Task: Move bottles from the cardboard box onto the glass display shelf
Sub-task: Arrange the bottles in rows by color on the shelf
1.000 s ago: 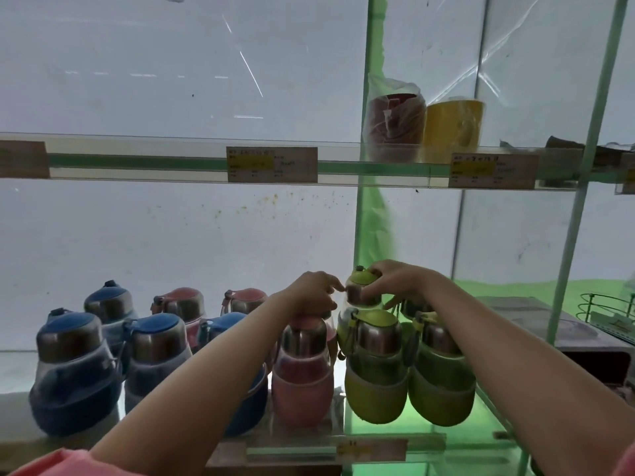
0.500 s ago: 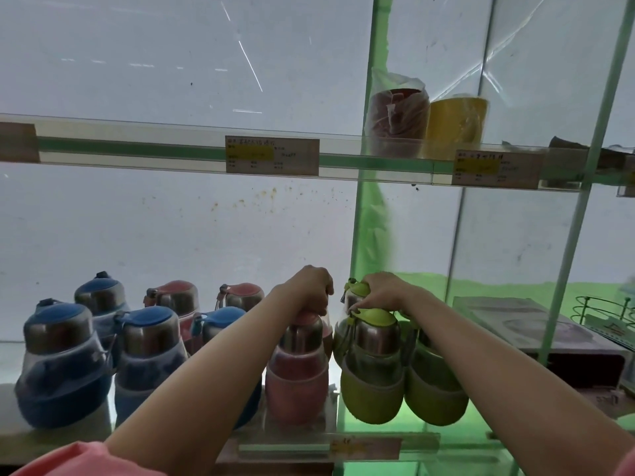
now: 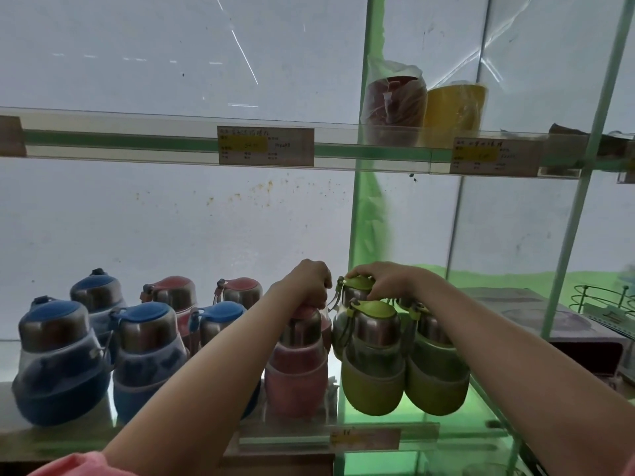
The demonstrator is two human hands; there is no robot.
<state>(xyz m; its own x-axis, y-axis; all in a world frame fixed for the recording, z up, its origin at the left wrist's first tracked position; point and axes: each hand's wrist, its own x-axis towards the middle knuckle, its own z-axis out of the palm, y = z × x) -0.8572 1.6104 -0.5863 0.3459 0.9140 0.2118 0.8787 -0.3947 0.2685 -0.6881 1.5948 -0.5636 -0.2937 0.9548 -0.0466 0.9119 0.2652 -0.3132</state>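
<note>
bottles (image 3: 372, 359) on lower shelf (image 3: 429, 429) | jars (image 3: 395, 101) on upper shelf (image 3: 137, 140), right

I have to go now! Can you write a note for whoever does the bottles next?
Left hand: grip closed over the cap of the front pink bottle, which stands on the glass shelf.
Right hand: fingers on the cap of the rear green bottle.
Done: blue, pink and green bottles stand grouped by colour on the shelf.
Left: let go of both, then fetch more. The box is out of view, so how many remain cannot be told.
</note>
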